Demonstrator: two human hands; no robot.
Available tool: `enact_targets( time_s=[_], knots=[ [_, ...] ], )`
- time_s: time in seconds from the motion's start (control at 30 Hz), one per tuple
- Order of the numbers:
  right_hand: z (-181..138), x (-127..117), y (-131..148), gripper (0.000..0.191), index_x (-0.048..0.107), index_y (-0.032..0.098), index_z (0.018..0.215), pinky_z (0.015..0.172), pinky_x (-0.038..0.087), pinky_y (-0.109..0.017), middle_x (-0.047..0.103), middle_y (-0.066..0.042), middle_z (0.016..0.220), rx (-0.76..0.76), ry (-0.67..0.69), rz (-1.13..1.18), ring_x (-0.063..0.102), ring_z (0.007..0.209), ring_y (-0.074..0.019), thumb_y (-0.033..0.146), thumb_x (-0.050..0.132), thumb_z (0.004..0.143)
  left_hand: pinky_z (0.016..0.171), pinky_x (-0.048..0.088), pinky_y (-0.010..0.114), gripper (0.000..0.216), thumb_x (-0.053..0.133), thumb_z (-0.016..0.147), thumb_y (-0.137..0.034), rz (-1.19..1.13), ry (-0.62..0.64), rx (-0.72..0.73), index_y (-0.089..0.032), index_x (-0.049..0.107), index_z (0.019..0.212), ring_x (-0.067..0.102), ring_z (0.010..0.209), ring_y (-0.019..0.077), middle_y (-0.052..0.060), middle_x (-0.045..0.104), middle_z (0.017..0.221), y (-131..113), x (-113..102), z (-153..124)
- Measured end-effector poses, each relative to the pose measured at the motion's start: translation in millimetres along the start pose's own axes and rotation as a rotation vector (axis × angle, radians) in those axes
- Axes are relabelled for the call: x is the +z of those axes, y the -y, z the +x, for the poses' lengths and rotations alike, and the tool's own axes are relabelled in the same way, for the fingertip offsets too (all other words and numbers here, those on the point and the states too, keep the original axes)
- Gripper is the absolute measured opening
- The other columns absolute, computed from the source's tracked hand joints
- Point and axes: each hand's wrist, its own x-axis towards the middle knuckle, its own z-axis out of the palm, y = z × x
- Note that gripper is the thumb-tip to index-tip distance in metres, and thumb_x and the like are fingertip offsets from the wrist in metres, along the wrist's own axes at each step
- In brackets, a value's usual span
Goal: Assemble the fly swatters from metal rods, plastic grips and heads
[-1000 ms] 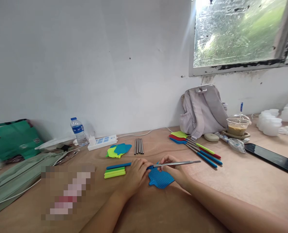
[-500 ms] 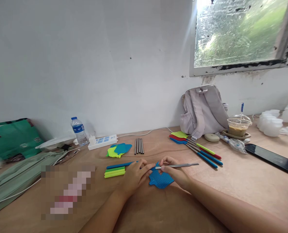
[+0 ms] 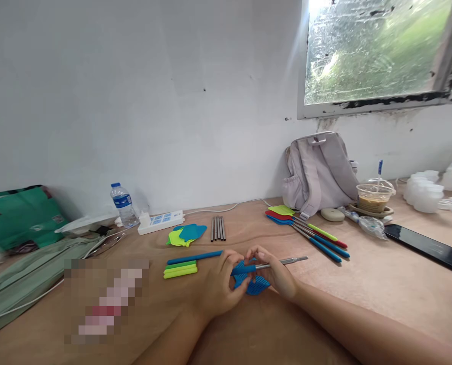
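Observation:
My left hand (image 3: 223,284) is closed around a blue handle grip (image 3: 244,269). My right hand (image 3: 278,276) pinches a silver metal rod (image 3: 294,260) that meets the grip's right end; its thin tip points right. Under both hands a blue perforated fly swatter head (image 3: 259,288) lies on the table, partly hidden. Just left of my left hand rest another blue grip (image 3: 193,257), a green grip (image 3: 180,264) and yellow-green grips (image 3: 180,272). Several metal rods (image 3: 218,229) lie farther back, beside a pile of blue and yellow-green swatter heads (image 3: 187,234).
Fly swatters with handles (image 3: 313,235) lie at right, before a backpack (image 3: 317,175). Also around are a phone (image 3: 427,248), a drink cup (image 3: 374,197), white jars (image 3: 425,195), a power strip (image 3: 161,222), a water bottle (image 3: 124,205) and a green bag (image 3: 20,218).
The blue grip in my left hand now shows clearly on the rod's left end. My left hand has turned and wrapped around it, and the rod has shifted slightly left.

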Motion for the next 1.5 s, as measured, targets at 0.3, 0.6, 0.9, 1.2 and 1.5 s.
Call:
enact_targets(
  time_s=[0.3,0.6,0.9,1.2,1.5],
  knots=[
    [-14,9,5,0.026,0.052,0.019,0.084,0.072,0.041,-0.032,0.051,-0.003,0.085,-0.069,0.130,-0.220,0.050,0.078,-0.0161,0.044,0.044,0.083,0.055,0.041,0.023,0.041,0.051,0.068,-0.011,-0.274,-0.032,-0.112,-0.022,0.032,0.103,0.044,0.064,0.0092,0.003,0.042,0.093,-3,12,-2],
    [6,-22,19,0.026,0.052,0.021,0.068,0.075,0.041,-0.033,0.052,-0.003,0.078,-0.352,-0.341,-0.572,0.052,0.076,-0.0182,0.041,0.043,0.082,0.085,0.036,0.043,0.038,0.053,0.068,-0.019,0.018,0.088,-0.217,-0.020,0.037,0.103,0.042,0.098,0.0244,0.008,0.043,0.102,16,-4,1],
    [15,-43,12,0.012,0.048,0.022,0.076,0.072,0.040,-0.034,0.056,-0.002,0.080,-0.237,-0.683,-0.597,0.053,0.077,-0.0194,0.019,0.052,0.065,0.080,0.039,0.032,0.013,0.050,0.077,-0.026,0.005,0.413,-0.236,-0.021,0.049,0.088,0.046,0.090,0.0178,0.002,0.050,0.094,17,-2,-1],
    [18,-40,6,0.024,0.038,0.024,0.080,0.078,0.043,-0.037,0.063,-0.004,0.091,-0.382,-0.563,-0.555,0.058,0.081,-0.0177,0.018,0.057,0.068,0.079,0.042,0.030,0.017,0.039,0.085,-0.023,0.110,0.467,-0.145,-0.022,0.052,0.096,0.052,0.089,0.0165,0.003,0.053,0.097,25,0,-1],
    [16,-48,17,0.028,0.033,0.024,0.085,0.079,0.041,-0.037,0.062,-0.008,0.102,-0.443,-0.582,-0.590,0.056,0.097,-0.0209,0.031,0.058,0.074,0.085,0.041,0.035,0.033,0.032,0.086,-0.020,0.065,0.190,-0.196,-0.021,0.047,0.115,0.050,0.105,0.0213,0.010,0.051,0.117,30,12,-3]
  ],
)
